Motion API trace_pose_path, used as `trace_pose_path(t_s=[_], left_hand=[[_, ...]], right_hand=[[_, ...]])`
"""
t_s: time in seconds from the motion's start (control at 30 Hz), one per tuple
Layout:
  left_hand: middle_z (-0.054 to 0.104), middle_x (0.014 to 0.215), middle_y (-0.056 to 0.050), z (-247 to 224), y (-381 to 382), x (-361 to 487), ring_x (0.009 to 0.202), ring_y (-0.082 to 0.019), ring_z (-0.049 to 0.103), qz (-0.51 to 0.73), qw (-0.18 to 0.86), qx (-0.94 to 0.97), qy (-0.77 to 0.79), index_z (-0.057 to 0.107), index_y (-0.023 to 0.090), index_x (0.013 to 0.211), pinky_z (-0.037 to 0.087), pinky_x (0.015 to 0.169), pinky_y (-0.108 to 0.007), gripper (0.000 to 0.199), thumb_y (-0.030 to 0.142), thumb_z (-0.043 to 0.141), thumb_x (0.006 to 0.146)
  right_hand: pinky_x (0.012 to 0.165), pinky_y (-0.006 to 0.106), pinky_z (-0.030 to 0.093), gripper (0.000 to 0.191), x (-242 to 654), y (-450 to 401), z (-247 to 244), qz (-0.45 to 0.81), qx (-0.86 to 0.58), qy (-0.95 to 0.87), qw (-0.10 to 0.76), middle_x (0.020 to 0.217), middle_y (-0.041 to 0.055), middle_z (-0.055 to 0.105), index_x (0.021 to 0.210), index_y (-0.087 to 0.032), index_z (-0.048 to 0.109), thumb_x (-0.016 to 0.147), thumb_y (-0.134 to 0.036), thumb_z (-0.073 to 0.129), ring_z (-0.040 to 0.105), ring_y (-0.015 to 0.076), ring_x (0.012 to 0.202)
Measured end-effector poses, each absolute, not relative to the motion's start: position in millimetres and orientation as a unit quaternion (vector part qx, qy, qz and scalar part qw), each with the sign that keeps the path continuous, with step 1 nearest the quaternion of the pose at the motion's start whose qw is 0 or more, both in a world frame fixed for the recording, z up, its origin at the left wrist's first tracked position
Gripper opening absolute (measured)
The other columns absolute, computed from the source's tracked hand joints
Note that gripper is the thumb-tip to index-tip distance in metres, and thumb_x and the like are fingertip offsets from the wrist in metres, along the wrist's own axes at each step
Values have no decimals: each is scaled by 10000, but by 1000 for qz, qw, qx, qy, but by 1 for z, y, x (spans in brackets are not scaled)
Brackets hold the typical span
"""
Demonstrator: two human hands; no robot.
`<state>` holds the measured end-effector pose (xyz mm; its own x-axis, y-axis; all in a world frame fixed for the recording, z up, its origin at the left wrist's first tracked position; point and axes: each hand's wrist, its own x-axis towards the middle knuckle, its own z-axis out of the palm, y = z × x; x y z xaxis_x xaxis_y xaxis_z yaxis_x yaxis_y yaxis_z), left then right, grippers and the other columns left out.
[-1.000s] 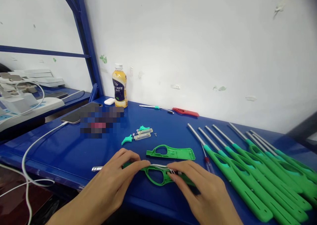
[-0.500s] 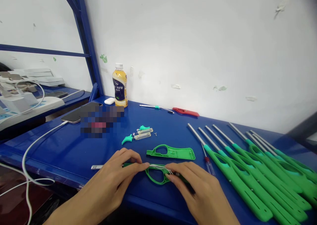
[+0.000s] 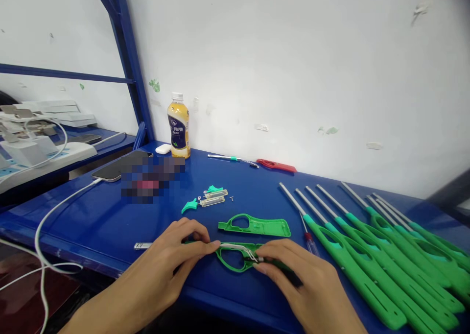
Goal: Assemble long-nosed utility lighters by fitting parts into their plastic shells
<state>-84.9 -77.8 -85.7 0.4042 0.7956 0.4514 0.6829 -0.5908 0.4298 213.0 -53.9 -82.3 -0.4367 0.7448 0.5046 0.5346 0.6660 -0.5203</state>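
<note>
My left hand (image 3: 179,253) is closed over the front of an opened green stick lighter's handle half (image 3: 224,264), thumb and forefinger pinching it where the tube goes in. The metal tube's tip (image 3: 141,246) sticks out left of that hand. White wires (image 3: 238,247) run across the finger hole towards my right hand (image 3: 301,270). Its thumb and fingers pinch a small dark igniter (image 3: 257,259) at the wires' end, and they partly cover the handle's rear. Just beyond lies the other green handle half (image 3: 270,227), inner side up.
Several green stick lighters (image 3: 367,275) lie to the right, with a screwdriver (image 3: 310,243) beside them. Clear fuel tanks (image 3: 213,200) with turquoise triggers (image 3: 190,206) are further back. A bottle (image 3: 178,128), a phone (image 3: 123,166) and a red handle piece (image 3: 276,165) lie near the wall.
My right hand has shifted slightly right, and the wires now bow out over the finger hole, with the dark igniter showing more. My left hand keeps its place.
</note>
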Motion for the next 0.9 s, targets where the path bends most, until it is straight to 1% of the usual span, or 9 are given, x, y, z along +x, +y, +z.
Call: trace_pose_path(t_s=[0.03, 0.13, 0.23, 0.37, 0.43, 0.57, 0.63, 0.8, 0.9], left_hand=[[682, 1223, -11, -86, -78, -86, 1108, -167, 685, 313, 84, 834, 446, 724, 398, 1411, 498, 1134, -369, 498, 88, 444, 1140], [690, 1232, -13, -87, -78, -88, 1112, -180, 690, 303, 69, 838, 449, 748, 400, 1383, 464, 1196, -437, 510, 74, 454, 1124], [694, 1219, -23, -87, -79, -88, 1094, -185, 690, 305, 57, 841, 443, 741, 406, 1404, 510, 1139, -414, 535, 61, 456, 1111], [683, 1214, -41, -85, -79, -87, 1083, -192, 670, 311, 43, 845, 433, 710, 403, 1455, 551, 1023, -359, 566, 47, 441, 1107], [683, 1229, -41, -83, -80, -86, 1103, -189, 664, 305, 39, 846, 435, 695, 404, 1472, 541, 1034, -354, 596, 24, 421, 1103], [699, 1216, -33, -80, -82, -84, 1104, -199, 677, 289, 18, 850, 440, 697, 409, 1465, 505, 1101, -403, 601, 21, 422, 1098], [705, 1222, -37, -80, -84, -83, 1112, -217, 677, 290, 11, 848, 444, 695, 398, 1464, 521, 1081, -405, 522, 85, 465, 1116], [676, 1340, -48, -71, -77, -90, 1214, -244, 668, 331, -3, 807, 490, 677, 354, 1463, 543, 1056, -371, 337, 333, 570, 1144], [695, 1301, -54, -64, -59, -105, 1122, -260, 708, 338, -23, 769, 542, 727, 330, 1396, 565, 1006, -385, 350, 493, 585, 1120]], right_hand=[[864, 157, 630, 83, 212, -54, -81, 139, -381, -834, 374, 1071, -64, 818, 1093, -342, 761, 1098, -324, 680, 827, 127, 911], [826, 164, 642, 205, 209, -54, -78, 123, -380, -831, 387, 1014, -39, 824, 1025, -309, 779, 1124, -402, 625, 833, 137, 861], [789, 164, 648, 299, 207, -54, -77, 113, -379, -832, 390, 990, -22, 828, 996, -293, 785, 1148, -429, 566, 836, 140, 832], [764, 174, 652, 340, 207, -54, -76, 109, -383, -831, 389, 971, -15, 828, 981, -290, 787, 1155, -448, 541, 835, 147, 810], [764, 172, 649, 354, 206, -54, -76, 115, -384, -830, 388, 968, -13, 825, 974, -289, 783, 1158, -457, 531, 833, 145, 811], [788, 153, 638, 370, 205, -54, -76, 130, -382, -828, 389, 968, -24, 818, 974, -291, 773, 1160, -482, 516, 828, 127, 825], [791, 149, 634, 372, 205, -54, -76, 129, -383, -828, 388, 967, -29, 817, 976, -291, 772, 1159, -487, 514, 825, 122, 825], [790, 174, 640, 364, 206, -54, -78, 119, -380, -833, 384, 961, -27, 815, 988, -284, 771, 1168, -458, 507, 820, 131, 824], [781, 196, 646, 361, 206, -55, -77, 107, -382, -833, 386, 961, -17, 816, 988, -281, 774, 1167, -450, 511, 819, 143, 823]])
